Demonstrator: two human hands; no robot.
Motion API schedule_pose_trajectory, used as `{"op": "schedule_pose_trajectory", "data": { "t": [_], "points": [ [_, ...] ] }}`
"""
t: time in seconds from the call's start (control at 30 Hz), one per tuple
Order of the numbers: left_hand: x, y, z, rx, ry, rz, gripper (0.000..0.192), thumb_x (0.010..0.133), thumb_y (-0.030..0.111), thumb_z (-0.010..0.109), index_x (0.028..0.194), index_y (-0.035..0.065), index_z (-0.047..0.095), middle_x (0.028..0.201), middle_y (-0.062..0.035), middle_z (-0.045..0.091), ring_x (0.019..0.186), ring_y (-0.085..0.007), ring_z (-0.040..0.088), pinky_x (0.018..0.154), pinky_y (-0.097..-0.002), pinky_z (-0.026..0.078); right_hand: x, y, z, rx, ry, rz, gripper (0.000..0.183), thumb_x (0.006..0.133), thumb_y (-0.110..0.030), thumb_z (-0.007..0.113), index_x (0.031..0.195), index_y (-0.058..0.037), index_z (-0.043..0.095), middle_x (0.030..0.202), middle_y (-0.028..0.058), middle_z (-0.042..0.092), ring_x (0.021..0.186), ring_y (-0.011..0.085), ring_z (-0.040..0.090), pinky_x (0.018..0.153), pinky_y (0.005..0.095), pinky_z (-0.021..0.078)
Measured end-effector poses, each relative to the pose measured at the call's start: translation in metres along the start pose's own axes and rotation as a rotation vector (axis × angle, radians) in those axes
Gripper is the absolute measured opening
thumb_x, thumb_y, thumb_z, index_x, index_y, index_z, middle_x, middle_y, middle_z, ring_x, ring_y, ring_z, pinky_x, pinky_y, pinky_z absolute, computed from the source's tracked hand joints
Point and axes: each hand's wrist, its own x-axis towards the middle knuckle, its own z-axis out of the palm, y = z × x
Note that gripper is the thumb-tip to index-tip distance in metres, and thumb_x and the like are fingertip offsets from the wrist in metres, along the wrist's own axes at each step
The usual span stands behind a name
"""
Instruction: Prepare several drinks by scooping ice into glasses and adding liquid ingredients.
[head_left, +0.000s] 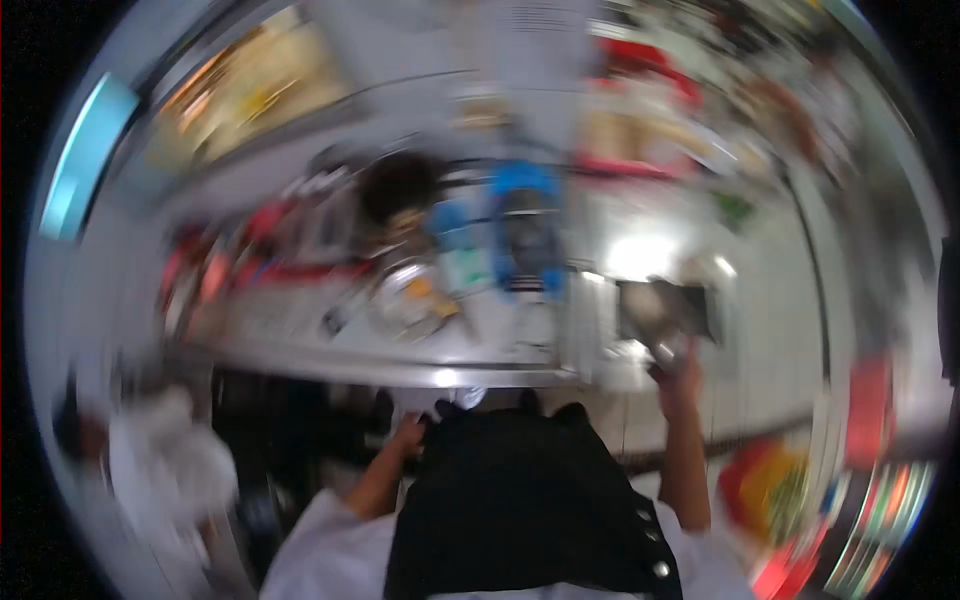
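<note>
Blur covers most of the view. On the right, my right hand (679, 379) grips a shiny metal utensil (670, 351), perhaps a ladle or scoop, over a dark rectangular opening or pan (701, 307) in the metal counter. My left hand (411, 433) is low beside my black apron (517, 502), near the counter's front edge; its fingers look curled around something small and dark that I cannot identify. A round, shiny bowl or plate (405, 304) with orange pieces lies on the counter ahead of the left hand.
A blue holder with a dark item (527, 225) stands mid-counter, beside a dark round pot or bowl (400, 186). Red containers (637, 161) are at the back right. A person in white (169, 465) is at the lower left. Colourful packages (765, 487) lie at the lower right.
</note>
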Motion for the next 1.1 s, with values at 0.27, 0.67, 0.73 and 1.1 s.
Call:
{"op": "schedule_pose_trajectory", "data": {
  "t": [0.27,0.67,0.73,1.1],
  "points": [
    [-0.124,0.041,0.040,-0.701,0.512,-0.955,0.052,0.084,0.038,0.072,0.119,0.0029,0.057,0.106,-0.0229,0.068,0.098,-0.0334,0.067,0.085,-0.0413,0.054,-0.067,-0.004,0.175,0.176,-0.483,0.439,0.049,0.100,-0.049,0.051,0.133,-0.0136,0.048,0.107,0.0117,0.065,0.073,0.0206,0.068,0.041,0.0279,0.0509],
    [-0.229,-0.009,0.248,-0.882,0.259,-0.869,0.036,0.070,0.028,0.070,0.101,0.0117,0.064,0.099,-0.0089,0.069,0.093,-0.0256,0.065,0.093,-0.0369,0.049,-0.095,0.156,0.284,-0.130,-0.669,0.689,0.060,0.099,-0.060,0.046,0.130,-0.0094,0.051,0.100,0.0148,0.070,0.057,0.0230,0.062,0.053,0.0328,0.0524],
    [-0.226,-0.026,0.235,-0.914,0.293,-0.866,0.035,0.071,0.027,0.070,0.101,0.0119,0.063,0.099,-0.0087,0.069,0.094,-0.0253,0.064,0.094,-0.0368,0.049,-0.090,0.182,0.283,-0.202,-0.596,0.650,0.063,0.099,-0.063,0.042,0.132,-0.0094,0.048,0.099,0.0151,0.070,0.055,0.0238,0.062,0.054,0.0327,0.0528],
    [-0.203,-0.176,0.125,-0.916,0.417,-0.755,0.028,0.075,0.026,0.067,0.100,0.0135,0.063,0.099,-0.0077,0.066,0.099,-0.0235,0.062,0.097,-0.0364,0.047,-0.064,0.262,0.298,-0.301,-0.408,0.505,0.066,0.093,-0.070,0.048,0.134,-0.0183,0.048,0.095,0.0095,0.070,0.058,0.0221,0.061,0.052,0.0315,0.0491]
  ]
}}
